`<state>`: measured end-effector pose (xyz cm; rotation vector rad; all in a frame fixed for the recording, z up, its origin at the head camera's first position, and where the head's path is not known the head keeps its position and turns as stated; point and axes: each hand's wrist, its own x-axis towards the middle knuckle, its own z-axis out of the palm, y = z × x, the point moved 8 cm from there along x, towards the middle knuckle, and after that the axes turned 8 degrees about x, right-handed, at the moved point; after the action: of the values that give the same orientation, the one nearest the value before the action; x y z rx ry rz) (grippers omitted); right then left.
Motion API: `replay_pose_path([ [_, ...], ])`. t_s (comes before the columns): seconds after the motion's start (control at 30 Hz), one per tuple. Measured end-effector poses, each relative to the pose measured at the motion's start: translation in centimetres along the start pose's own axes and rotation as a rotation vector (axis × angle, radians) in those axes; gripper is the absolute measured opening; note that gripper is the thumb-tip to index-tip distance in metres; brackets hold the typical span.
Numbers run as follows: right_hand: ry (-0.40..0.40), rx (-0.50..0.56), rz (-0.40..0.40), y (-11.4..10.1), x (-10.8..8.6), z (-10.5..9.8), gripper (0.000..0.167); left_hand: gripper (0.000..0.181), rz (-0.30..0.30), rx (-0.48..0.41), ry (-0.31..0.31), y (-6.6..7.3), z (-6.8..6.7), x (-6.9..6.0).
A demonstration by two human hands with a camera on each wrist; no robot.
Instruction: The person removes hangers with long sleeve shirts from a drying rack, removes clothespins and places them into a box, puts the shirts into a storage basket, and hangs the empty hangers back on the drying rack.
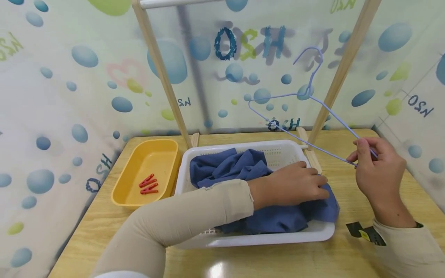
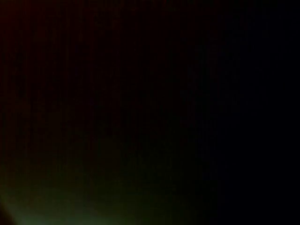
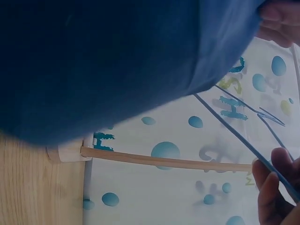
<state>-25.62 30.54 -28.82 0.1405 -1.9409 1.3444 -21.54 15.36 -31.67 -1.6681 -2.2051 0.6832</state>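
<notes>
A crumpled blue cloth [image 1: 231, 164] lies in the white basket [image 1: 255, 240], and one part of it reaches over the basket's right rim. My left hand [image 1: 290, 184] grips that part with curled fingers. In the right wrist view the cloth [image 3: 117, 61] fills the upper left, with left-hand fingers [image 3: 281, 21] at its edge. To the right of the basket, my right hand [image 1: 380, 172] holds a light blue wire hanger [image 1: 335, 116] by one corner, its hook upward. The left wrist view is almost wholly dark.
Left of the basket stands a yellow tray [image 1: 121, 193] with red clothespins [image 1: 148, 185] in it. A wooden rack with a left post [image 1: 163, 77], a right post [image 1: 342, 73] and a white top bar [image 1: 174, 3] rises behind the basket. Patterned sheeting [image 1: 90, 96] surrounds the table [image 1: 83, 247].
</notes>
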Motion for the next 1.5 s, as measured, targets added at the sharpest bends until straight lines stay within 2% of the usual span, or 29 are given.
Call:
replay_pose_path([
  [0.17,0.004,-0.008,-0.008,0.0,0.1,0.0,0.012,0.032,-0.074,0.010,0.099,-0.8,-1.8,-1.2],
  [0.33,0.007,-0.017,-0.007,0.1,0.0,-0.1,0.013,0.030,-0.172,-0.034,0.295,-2.5,-4.1,-3.2],
  [0.4,0.007,-0.031,-0.012,0.0,0.1,-0.1,0.014,0.029,-0.202,-0.046,0.346,-3.2,-4.7,-4.2],
  [0.53,0.010,-0.038,-0.008,-0.1,0.1,-0.1,0.012,0.029,-0.245,-0.070,0.391,-4.4,-5.0,-6.2],
  [0.67,0.018,0.002,-0.017,-0.3,0.0,-0.1,0.012,0.029,-0.282,-0.082,0.390,-5.2,-4.2,-7.9],
  [0.77,0.020,0.032,-0.037,-0.6,0.0,-0.1,0.013,0.026,-0.299,-0.092,0.340,-5.4,-2.9,-8.9],
  [1.0,0.010,0.018,-0.025,-0.4,0.0,0.0,0.014,0.024,-0.294,-0.158,0.143,-4.8,0.9,-10.0],
  [1.1,0.005,0.017,-0.025,-0.3,0.0,0.1,0.014,0.026,-0.300,-0.220,0.057,-4.6,2.3,-10.1],
  [1.23,-0.005,0.017,-0.029,-0.2,-0.1,0.2,0.015,0.029,-0.303,-0.323,-0.115,-3.8,4.6,-10.2],
  [1.33,-0.008,0.012,-0.033,-0.2,-0.1,0.3,0.016,0.033,-0.301,-0.356,-0.243,-2.8,6.2,-10.2],
  [1.5,-0.007,0.009,-0.041,-0.5,-0.2,0.3,0.019,0.037,-0.279,-0.383,-0.352,-1.5,7.8,-9.7],
])
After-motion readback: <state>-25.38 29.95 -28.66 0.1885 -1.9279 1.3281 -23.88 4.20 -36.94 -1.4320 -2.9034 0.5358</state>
